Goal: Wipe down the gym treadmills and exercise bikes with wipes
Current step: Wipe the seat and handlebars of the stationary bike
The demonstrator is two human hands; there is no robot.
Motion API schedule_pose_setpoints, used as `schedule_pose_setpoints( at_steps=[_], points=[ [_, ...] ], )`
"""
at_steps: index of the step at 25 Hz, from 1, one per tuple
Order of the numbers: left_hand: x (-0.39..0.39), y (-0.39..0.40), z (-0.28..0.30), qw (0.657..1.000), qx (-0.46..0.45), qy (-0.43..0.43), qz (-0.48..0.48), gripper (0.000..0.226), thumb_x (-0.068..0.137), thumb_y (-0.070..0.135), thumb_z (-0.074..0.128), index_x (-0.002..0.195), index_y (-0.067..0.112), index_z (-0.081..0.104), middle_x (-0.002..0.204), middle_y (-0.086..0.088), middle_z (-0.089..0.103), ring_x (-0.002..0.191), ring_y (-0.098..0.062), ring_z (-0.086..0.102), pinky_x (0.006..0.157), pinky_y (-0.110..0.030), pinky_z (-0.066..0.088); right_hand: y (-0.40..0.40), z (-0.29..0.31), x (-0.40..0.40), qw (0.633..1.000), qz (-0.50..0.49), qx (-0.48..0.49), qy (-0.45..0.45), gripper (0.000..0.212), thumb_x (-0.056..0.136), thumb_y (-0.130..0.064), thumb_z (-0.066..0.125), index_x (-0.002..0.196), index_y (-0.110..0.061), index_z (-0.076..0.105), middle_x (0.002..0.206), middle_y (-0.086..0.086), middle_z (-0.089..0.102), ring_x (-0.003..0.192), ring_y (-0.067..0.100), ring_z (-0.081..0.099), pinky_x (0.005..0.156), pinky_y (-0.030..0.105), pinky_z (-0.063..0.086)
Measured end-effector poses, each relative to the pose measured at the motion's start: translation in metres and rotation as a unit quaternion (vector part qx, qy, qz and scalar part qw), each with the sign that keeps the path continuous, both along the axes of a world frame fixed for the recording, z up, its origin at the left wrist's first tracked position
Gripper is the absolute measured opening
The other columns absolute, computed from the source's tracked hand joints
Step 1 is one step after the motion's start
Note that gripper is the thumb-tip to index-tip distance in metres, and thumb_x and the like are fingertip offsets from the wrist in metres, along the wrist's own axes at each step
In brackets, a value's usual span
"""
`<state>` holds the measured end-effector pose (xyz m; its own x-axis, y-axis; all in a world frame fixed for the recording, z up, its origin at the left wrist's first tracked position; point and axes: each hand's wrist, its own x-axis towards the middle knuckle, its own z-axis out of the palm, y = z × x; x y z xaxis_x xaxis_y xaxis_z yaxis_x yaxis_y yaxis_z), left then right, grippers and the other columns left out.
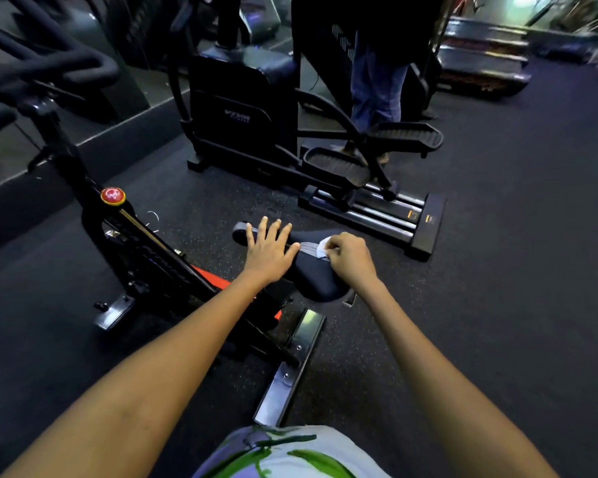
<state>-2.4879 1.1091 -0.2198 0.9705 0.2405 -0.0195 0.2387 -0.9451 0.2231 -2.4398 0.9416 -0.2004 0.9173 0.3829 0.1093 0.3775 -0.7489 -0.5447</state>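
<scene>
Exercise bike saddle, centre near. Left hand flat on saddle nose, fingers spread wide. Right hand fingers curled, pinching white wipe against saddle's grey stripe. Risk: small bunched wipe may slip from pinch, or miss saddle's near edge.

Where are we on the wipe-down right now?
In hand: the right hand pinches a white wipe on the exercise bike's saddle, while the left hand rests flat near its nose. Nothing shows as finished. Still left, by the look of it: the bike's handlebars, the elliptical, the treadmill.
</scene>
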Motion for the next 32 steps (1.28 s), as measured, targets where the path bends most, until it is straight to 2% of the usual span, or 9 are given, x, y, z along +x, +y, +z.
schedule_pose_setpoints(
  at_steps=[3,6,10,15,17,22,28,32],
  points=[
    [-0.014,0.009,0.01,0.999,-0.003,0.02,-0.049,0.058,0.101,0.044,0.03,0.151,0.019,0.015,0.16,-0.002,0.007,0.147,-0.021,-0.003,0.116,-0.043,-0.006,0.03,0.007,-0.004,0.998,0.043,-0.048,-0.003,0.023,0.088,-0.007,0.05,0.101,-0.005,0.068,0.107,0.016,0.063,0.103,0.033,0.056,0.081,0.035,0.041],
    [-0.033,0.019,0.017,0.995,-0.065,0.014,-0.076,0.06,0.1,0.037,0.039,0.151,0.014,0.018,0.159,-0.004,0.008,0.147,-0.019,0.001,0.117,-0.037,-0.001,0.052,0.017,-0.005,0.997,0.057,-0.034,0.034,0.019,0.086,-0.007,0.054,0.096,-0.004,0.07,0.103,0.016,0.067,0.101,0.031,0.06,0.083,0.035,0.046],
    [-0.076,0.047,0.023,0.986,-0.158,-0.027,-0.035,0.065,0.096,0.031,0.052,0.15,0.011,0.021,0.158,-0.007,0.014,0.146,-0.02,0.011,0.118,-0.037,0.006,0.081,0.029,-0.025,0.997,0.042,0.032,0.055,0.016,0.082,-0.006,0.058,0.088,0.0,0.071,0.094,0.016,0.07,0.093,0.027,0.063,0.078,0.032,0.044],
    [-0.139,0.1,0.032,0.978,-0.199,-0.057,0.023,0.065,0.093,0.024,0.057,0.148,0.009,0.026,0.155,-0.01,0.022,0.144,-0.022,0.02,0.117,-0.036,0.017,0.126,0.04,-0.071,0.995,0.073,0.062,0.036,0.013,0.081,-0.005,0.06,0.084,0.001,0.07,0.087,0.017,0.07,0.086,0.029,0.063,0.068,0.031,0.036],
    [-0.162,0.118,0.039,0.975,-0.206,-0.069,0.041,0.063,0.093,0.022,0.058,0.147,0.009,0.029,0.153,-0.01,0.028,0.14,-0.022,0.028,0.115,-0.032,0.021,0.147,0.047,-0.087,0.992,0.095,0.077,0.039,0.012,0.081,-0.006,0.061,0.084,0.0,0.071,0.084,0.016,0.07,0.083,0.026,0.063,0.062,0.025,0.031],
    [-0.217,0.167,0.059,0.966,-0.207,-0.106,0.118,0.054,0.091,0.02,0.059,0.141,0.008,0.04,0.143,-0.011,0.044,0.129,-0.023,0.044,0.106,-0.027,0.032,0.217,0.063,-0.132,0.98,0.175,0.088,0.038,0.013,0.082,-0.011,0.062,0.087,-0.004,0.072,0.089,0.012,0.071,0.088,0.023,0.063,0.07,0.024,0.037],
    [-0.254,0.229,0.083,0.951,-0.174,-0.169,0.193,0.045,0.09,0.02,0.06,0.132,0.01,0.049,0.135,-0.007,0.051,0.124,-0.022,0.047,0.101,-0.029,0.035,0.301,0.083,-0.151,0.96,0.258,0.111,0.017,0.013,0.079,-0.009,0.064,0.084,-0.001,0.072,0.091,0.015,0.071,0.09,0.025,0.063,0.062,0.018,0.028],
    [-0.261,0.287,0.1,0.944,-0.146,-0.189,0.23,0.045,0.093,0.023,0.057,0.135,0.012,0.046,0.138,-0.003,0.047,0.127,-0.019,0.044,0.1,-0.029,0.035,0.37,0.102,-0.146,0.943,0.302,0.14,0.012,0.01,0.079,-0.007,0.065,0.083,-0.001,0.072,0.088,0.01,0.071,0.085,0.018,0.062,0.06,0.011,0.03]
  ],
)
